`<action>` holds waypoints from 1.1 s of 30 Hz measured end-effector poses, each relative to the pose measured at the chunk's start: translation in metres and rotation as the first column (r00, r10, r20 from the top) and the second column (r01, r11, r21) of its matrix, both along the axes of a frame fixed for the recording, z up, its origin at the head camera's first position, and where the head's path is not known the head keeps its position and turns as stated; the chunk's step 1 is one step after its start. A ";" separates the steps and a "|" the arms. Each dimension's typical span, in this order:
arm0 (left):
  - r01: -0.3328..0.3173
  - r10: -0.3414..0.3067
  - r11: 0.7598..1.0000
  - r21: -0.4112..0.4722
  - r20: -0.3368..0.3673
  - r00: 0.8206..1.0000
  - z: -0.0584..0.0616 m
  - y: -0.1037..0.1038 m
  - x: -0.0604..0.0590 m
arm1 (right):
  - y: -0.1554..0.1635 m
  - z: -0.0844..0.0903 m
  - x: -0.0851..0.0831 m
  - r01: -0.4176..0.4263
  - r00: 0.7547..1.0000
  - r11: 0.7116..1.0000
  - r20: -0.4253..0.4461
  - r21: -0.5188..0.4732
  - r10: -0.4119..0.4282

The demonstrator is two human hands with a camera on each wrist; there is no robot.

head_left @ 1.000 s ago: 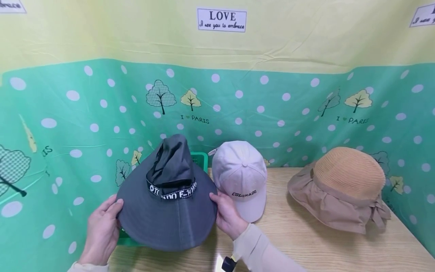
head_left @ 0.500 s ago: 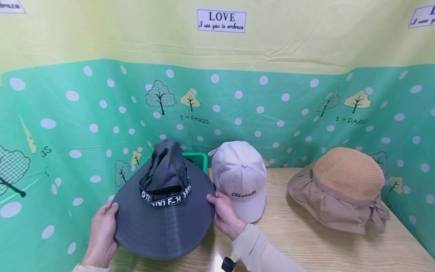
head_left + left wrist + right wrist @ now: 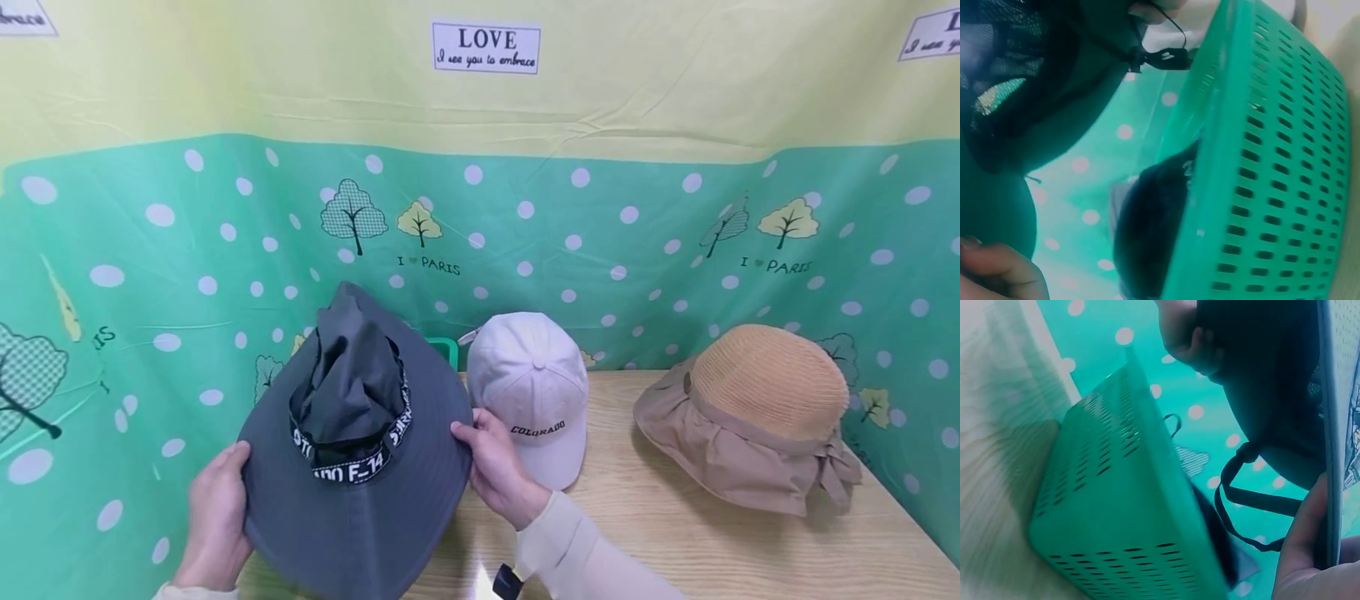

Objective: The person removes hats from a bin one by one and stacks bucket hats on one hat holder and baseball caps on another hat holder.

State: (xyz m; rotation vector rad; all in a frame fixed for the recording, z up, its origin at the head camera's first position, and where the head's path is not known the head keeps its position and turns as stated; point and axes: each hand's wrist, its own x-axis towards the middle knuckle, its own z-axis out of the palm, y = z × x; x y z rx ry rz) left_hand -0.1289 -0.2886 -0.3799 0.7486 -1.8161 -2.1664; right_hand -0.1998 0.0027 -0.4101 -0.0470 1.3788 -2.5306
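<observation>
The grey wide-brim hat has been tipped lower and swung a bit left since a second ago, gripped by its brim in the left hand and right hand, held over the green basket at the table's left edge, so it's probably being lowered in.

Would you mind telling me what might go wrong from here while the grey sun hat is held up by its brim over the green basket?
1. The grey hat hangs only from the left hand and right hand pinching its brim, so it might slip or tilt.
2. Its dangling chin strap could snag on the green basket.
3. The right hand sits close to the white cap and may nudge it.
</observation>
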 end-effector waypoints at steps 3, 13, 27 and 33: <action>0.005 -0.001 0.999 0.052 -0.076 0.997 0.006 0.001 0.003 | 0.005 0.012 0.006 0.004 0.999 1.000 -0.040 0.018 -0.004; 0.028 -0.035 0.998 -0.048 -0.156 0.987 0.029 0.027 0.003 | 0.046 0.041 0.008 0.066 0.992 0.992 -0.115 0.110 -0.054; 0.122 -0.150 0.981 -0.148 -0.197 0.969 0.048 0.088 -0.011 | 0.109 0.059 0.014 0.063 0.989 0.993 -0.137 0.095 -0.050; 0.161 -0.213 0.950 -0.268 -0.174 0.961 0.056 0.113 -0.023 | 0.135 0.068 0.012 0.146 0.982 0.982 -0.133 0.120 -0.130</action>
